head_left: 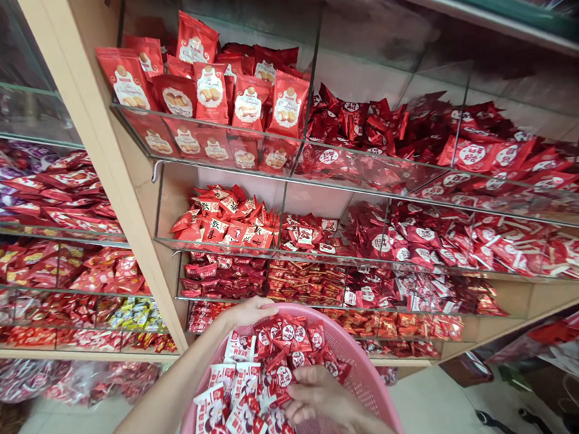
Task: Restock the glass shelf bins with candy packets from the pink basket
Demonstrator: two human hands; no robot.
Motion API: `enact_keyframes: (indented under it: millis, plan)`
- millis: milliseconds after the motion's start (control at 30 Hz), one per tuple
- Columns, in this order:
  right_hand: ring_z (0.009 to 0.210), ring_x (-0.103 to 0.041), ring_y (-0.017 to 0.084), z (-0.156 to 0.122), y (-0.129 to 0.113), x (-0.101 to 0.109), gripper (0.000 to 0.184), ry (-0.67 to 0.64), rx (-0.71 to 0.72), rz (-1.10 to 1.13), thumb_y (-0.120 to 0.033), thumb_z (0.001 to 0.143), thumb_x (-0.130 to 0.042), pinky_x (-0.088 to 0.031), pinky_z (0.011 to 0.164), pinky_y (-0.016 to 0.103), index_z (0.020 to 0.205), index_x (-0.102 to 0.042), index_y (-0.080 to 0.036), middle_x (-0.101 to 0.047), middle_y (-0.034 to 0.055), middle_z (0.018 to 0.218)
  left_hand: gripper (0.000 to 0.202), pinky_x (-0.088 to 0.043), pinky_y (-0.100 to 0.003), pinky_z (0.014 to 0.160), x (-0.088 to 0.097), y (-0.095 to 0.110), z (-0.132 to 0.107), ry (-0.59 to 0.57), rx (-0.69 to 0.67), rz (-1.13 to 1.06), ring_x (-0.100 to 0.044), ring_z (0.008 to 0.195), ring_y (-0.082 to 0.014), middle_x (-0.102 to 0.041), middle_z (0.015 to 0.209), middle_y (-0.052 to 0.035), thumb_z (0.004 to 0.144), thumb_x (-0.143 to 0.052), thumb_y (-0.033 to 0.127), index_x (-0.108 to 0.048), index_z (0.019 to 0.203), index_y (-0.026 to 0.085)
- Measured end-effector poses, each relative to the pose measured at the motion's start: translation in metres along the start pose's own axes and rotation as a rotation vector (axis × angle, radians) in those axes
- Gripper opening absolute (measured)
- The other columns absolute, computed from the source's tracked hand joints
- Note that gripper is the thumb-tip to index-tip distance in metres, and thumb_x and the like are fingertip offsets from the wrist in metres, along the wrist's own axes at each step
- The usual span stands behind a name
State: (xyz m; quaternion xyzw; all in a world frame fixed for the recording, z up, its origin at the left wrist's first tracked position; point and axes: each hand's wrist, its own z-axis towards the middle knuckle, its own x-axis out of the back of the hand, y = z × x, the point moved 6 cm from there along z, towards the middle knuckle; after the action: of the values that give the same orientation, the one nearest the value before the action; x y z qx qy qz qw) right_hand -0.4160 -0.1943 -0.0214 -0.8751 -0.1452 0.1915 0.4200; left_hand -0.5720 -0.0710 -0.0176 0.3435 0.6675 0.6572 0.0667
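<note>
Glass shelves (366,171), foil pkts (286,371), plastic basket (338,330)

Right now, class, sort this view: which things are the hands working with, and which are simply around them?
Working with:
- left hand, on the rim of the pink plastic basket
- right hand, among the red-and-white wrapped sweets

Around them:
- red biscuit packets
- red foil sweets
- glass shelves
- wooden upright
- tiled floor
</note>
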Motion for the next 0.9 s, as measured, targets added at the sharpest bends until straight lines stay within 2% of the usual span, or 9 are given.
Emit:
enact_keyframes:
  millis: [67,167,333,500,633,767,900]
  plan:
    - [0.053,-0.062,0.013,-0.004,-0.010,0.008,0.045,-0.013,0.033,-0.058,-0.047,0.053,-0.079,-0.046,0.053,0.022,0.070,-0.056,-0.012,-0.063,0.0020,0.056,0.051,-0.031,-0.021,0.057,0.000,-0.001,0.000,0.001,0.002,0.000,-0.037,0.061,-0.0092,-0.046,0.065,0.0038,0.077,-0.048,0.063,-0.061,0.076,0.014]
    - [0.048,-0.059,0.010,-0.011,-0.022,0.029,0.044,0.044,0.074,-0.160,-0.050,0.057,-0.076,-0.043,0.048,0.020,0.070,-0.055,-0.014,-0.063,0.0014,0.054,0.052,-0.033,-0.021,0.059,0.000,-0.001,0.000,0.002,0.013,-0.002,-0.039,0.063,-0.0096,-0.049,0.067,0.0030,0.077,-0.048,0.063,-0.063,0.082,0.013]
    - [0.045,-0.056,0.010,-0.023,-0.020,0.050,0.035,0.036,0.045,-0.342,-0.047,0.065,-0.070,-0.041,0.042,0.018,0.067,-0.055,-0.016,-0.060,-0.0003,0.051,0.052,-0.034,-0.020,0.060,-0.002,-0.001,0.000,-0.025,0.016,-0.048,-0.041,0.063,-0.0092,-0.052,0.069,0.0031,0.078,-0.048,0.063,-0.064,0.087,0.014]
    - [0.043,-0.055,0.008,-0.024,-0.021,0.051,0.033,0.020,0.048,-0.336,-0.046,0.067,-0.069,-0.039,0.040,0.017,0.067,-0.055,-0.016,-0.060,-0.0009,0.049,0.053,-0.034,-0.020,0.061,0.000,-0.003,0.001,-0.006,0.017,-0.014,-0.042,0.064,-0.0096,-0.054,0.070,0.0027,0.078,-0.048,0.063,-0.065,0.087,0.014]
    - [0.040,-0.053,0.007,-0.019,-0.023,0.042,0.037,0.019,0.003,-0.305,-0.047,0.064,-0.072,-0.035,0.038,0.016,0.059,-0.052,-0.016,-0.060,0.0000,0.050,0.054,-0.035,-0.021,0.062,0.000,-0.002,0.000,0.007,0.022,0.006,-0.043,0.064,-0.0102,-0.054,0.071,0.0023,0.077,-0.048,0.064,-0.065,0.087,0.014]
    - [0.040,-0.050,0.006,-0.014,-0.022,0.034,0.035,0.025,-0.044,-0.219,-0.047,0.066,-0.070,-0.035,0.038,0.016,0.061,-0.056,-0.016,-0.060,-0.0011,0.053,0.054,-0.033,-0.021,0.060,-0.001,0.001,0.000,0.012,0.003,0.017,-0.040,0.063,-0.0104,-0.051,0.068,0.0026,0.077,-0.047,0.064,-0.064,0.082,0.013]
    - [0.040,-0.050,0.006,-0.021,-0.028,0.043,0.036,0.077,-0.012,-0.146,-0.047,0.066,-0.071,-0.031,0.037,0.016,0.063,-0.055,-0.015,-0.059,-0.0013,0.054,0.054,-0.032,-0.021,0.058,-0.001,-0.003,0.000,0.007,0.011,0.008,-0.039,0.061,-0.0099,-0.049,0.067,0.0029,0.076,-0.047,0.065,-0.064,0.081,0.013]
